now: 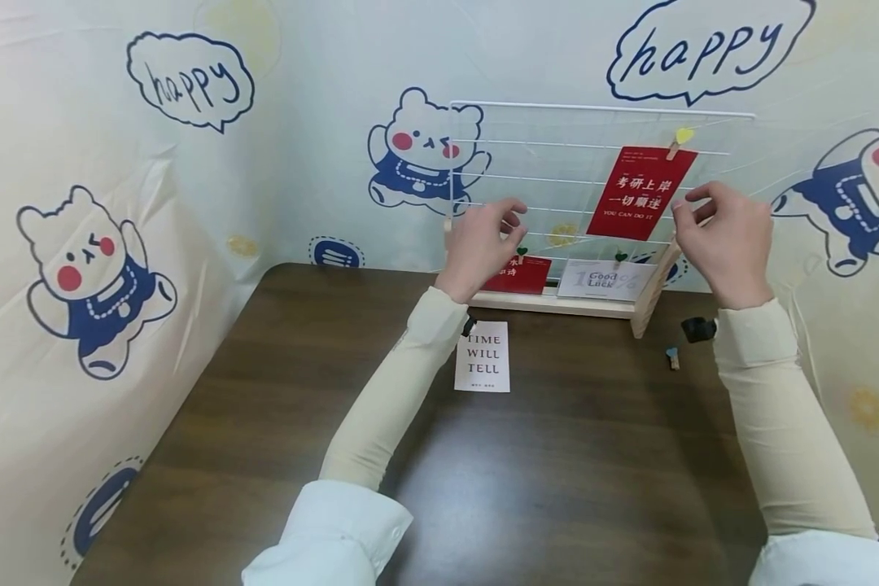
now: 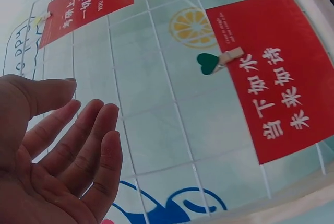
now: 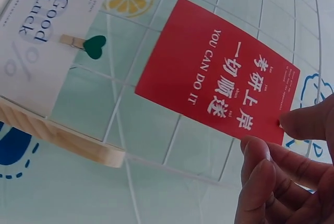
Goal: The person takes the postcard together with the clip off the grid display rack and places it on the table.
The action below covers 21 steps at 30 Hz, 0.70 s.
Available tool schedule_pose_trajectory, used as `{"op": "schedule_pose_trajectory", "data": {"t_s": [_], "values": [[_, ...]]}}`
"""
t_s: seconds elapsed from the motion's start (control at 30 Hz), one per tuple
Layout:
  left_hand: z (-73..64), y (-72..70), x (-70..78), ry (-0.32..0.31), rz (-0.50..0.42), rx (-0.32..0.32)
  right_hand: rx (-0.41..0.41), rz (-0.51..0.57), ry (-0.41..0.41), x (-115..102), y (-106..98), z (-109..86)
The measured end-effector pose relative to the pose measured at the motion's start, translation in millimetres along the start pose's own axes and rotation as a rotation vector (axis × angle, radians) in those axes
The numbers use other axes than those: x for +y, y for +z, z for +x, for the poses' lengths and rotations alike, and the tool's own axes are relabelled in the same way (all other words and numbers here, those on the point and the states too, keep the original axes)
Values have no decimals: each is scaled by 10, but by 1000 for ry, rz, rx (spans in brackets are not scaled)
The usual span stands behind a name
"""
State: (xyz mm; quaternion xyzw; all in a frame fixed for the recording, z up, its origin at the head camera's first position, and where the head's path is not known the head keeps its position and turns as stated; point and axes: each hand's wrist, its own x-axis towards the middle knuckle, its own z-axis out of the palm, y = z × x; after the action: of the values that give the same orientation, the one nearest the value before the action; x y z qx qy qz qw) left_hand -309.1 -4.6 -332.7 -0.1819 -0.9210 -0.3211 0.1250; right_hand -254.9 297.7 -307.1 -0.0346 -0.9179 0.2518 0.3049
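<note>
Right hand [image 1: 736, 236] is hovering just right of the upper red card [image 1: 639, 195], way nearer than the left hand [image 1: 478, 244]. Both are hanging half-open, gripping nothing. Card's dangling on the wire rack [image 1: 601, 109], long axis leaning right.

room to pass over the near tabletop [image 1: 593, 472], wire rack [image 1: 542, 178] barring the back, white card [image 1: 482, 356] and clothespin [image 1: 673, 359] before it

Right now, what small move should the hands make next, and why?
I'd likely lower the left hand to the "TIME WILL TELL" card: that hand looks empty, the card lies flat on the table with an unused clip to its right, and three other cards are already clipped to the rack.
</note>
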Motion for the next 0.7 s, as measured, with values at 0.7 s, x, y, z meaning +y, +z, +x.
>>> {"op": "schedule_pose_trajectory", "data": {"t_s": [0.7], "values": [[204,-95,315,68,0,-52,26,-20,-5,-176,-85,230]]}}
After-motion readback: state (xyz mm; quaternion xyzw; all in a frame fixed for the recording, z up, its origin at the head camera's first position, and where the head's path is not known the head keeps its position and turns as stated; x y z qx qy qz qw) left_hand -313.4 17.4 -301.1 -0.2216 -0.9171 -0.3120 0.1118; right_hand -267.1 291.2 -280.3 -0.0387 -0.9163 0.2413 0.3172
